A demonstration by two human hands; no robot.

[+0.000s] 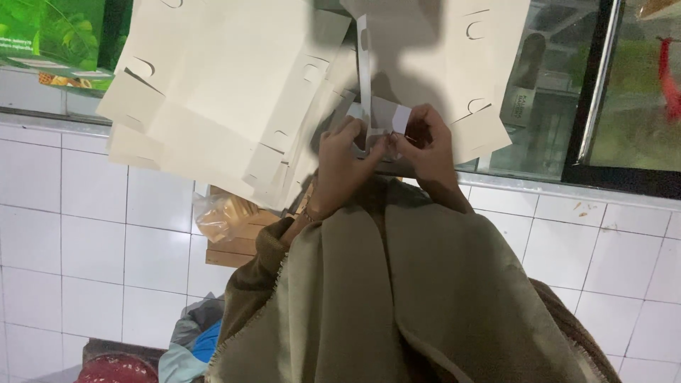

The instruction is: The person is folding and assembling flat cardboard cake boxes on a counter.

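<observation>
Both of my hands meet at the upper middle of the head view, over an olive-green shawl (397, 284) that covers my lap and arms. My left hand (344, 159) and my right hand (425, 145) pinch the same folded white cardboard piece (379, 117), a flat box blank with a narrow strip (364, 64) rising straight up from it. The fingers of both hands are closed on its lower flaps. A stack of several flat cream-white cardboard box blanks (220, 92) with curved slot cuts lies fanned out just left of my left hand.
A white tiled floor (92, 234) fills the left and right. Under the stack sits a wooden crate (234, 245) with a clear plastic bag (216, 213). A glass-fronted cabinet with a dark frame (589, 92) stands at the right. Crumpled cloth (188, 340) lies at bottom left.
</observation>
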